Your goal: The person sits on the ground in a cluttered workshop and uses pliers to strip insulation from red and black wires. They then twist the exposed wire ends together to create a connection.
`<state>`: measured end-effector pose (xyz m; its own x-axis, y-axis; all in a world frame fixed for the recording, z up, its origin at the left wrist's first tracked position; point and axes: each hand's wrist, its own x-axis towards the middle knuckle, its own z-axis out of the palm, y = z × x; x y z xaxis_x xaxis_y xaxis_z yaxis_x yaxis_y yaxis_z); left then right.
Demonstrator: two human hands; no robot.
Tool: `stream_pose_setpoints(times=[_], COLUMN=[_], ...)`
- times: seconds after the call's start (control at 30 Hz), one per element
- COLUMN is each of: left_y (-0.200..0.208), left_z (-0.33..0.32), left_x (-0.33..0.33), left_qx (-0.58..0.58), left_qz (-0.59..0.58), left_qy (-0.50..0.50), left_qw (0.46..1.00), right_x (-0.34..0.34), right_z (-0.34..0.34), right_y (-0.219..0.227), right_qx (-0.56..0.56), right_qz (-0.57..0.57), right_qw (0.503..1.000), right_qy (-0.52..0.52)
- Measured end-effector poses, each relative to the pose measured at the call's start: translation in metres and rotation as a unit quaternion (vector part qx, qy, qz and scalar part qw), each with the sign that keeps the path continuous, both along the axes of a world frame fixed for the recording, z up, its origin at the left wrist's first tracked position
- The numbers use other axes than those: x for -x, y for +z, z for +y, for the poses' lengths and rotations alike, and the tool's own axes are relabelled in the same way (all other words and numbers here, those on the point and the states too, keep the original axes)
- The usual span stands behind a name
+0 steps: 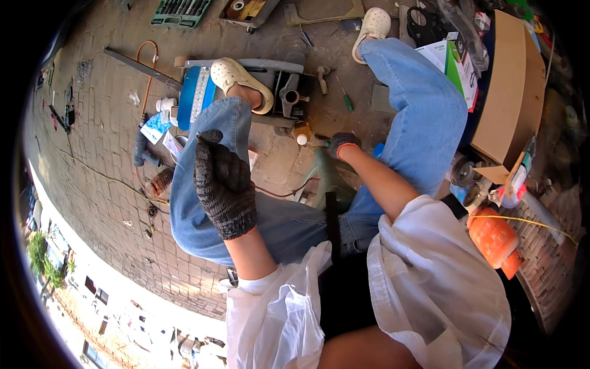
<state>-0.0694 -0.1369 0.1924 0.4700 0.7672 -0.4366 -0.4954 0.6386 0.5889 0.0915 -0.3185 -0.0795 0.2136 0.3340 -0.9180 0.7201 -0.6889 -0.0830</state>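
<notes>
My left hand, in a dark grey knit glove, is raised over my left thigh. Its fingers are curled closed, and whatever they hold, if anything, is hidden. Between my knees, my right hand wears a similar glove and also looks closed. A short dark piece, possibly a handle, shows at its fingers, too small to name. Just below that hand is a green moulded object, partly covered by my legs. A thin reddish-brown cord runs toward it. Past my left knee lies a blue-and-grey metal device, my left shoe on it.
A heat-gun-like power tool and a white bottle lie to the left. A green-handled screwdriver is on the paving ahead. At right are a cardboard box and an orange rounded object. A green socket case lies far off.
</notes>
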Motion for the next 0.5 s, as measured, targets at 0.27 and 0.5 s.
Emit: stream_pose_setpoints(times=[0.27,0.5], left_y=[-0.013,-0.02], left_z=[0.011,0.002], left_x=[0.0,-0.02], left_qx=[-0.003,-0.012], left_qz=[0.021,0.201], left_qy=[0.036,0.107], left_qw=[0.999,0.974], right_x=[0.138,0.165], right_z=[0.029,0.033], right_y=[-0.011,-0.021], right_qx=[-0.185,-0.281], right_qz=[0.105,0.354], right_qw=[0.976,0.886], right_qy=[0.039,0.104])
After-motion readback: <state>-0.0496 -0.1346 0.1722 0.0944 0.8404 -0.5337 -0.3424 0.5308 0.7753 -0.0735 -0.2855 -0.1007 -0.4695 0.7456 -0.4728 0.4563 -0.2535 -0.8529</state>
